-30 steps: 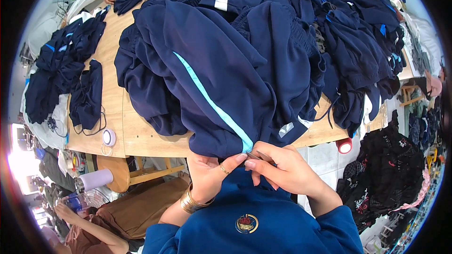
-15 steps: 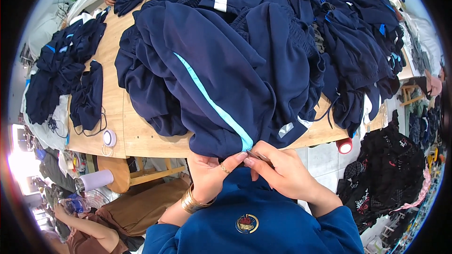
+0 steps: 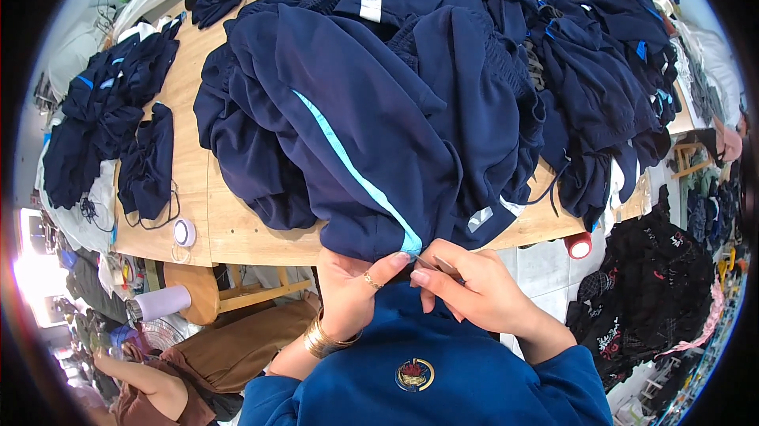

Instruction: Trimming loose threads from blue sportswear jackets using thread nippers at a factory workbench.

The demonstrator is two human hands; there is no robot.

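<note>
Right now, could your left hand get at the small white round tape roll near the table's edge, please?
Probably yes: the tape roll lies uncovered on bare wood to the left, with nothing between, though the left hand is pinching the navy garment's hem and would have to let go.

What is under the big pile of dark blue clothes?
A light wooden table shows at its bare near edge under the heap of navy blue garments. The tabletop beneath the heap is covered, so anything lying there cannot be seen.

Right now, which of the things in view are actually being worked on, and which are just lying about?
In hand:
- navy garment, hem pinched by the left hand
- light blue stripe ending at that hem
- small metal tool, thread snips perhaps, in the right hand

Lying about:
- garment heap
- dark pieces at the table's left
- white tape roll
- red-rimmed roll
</note>
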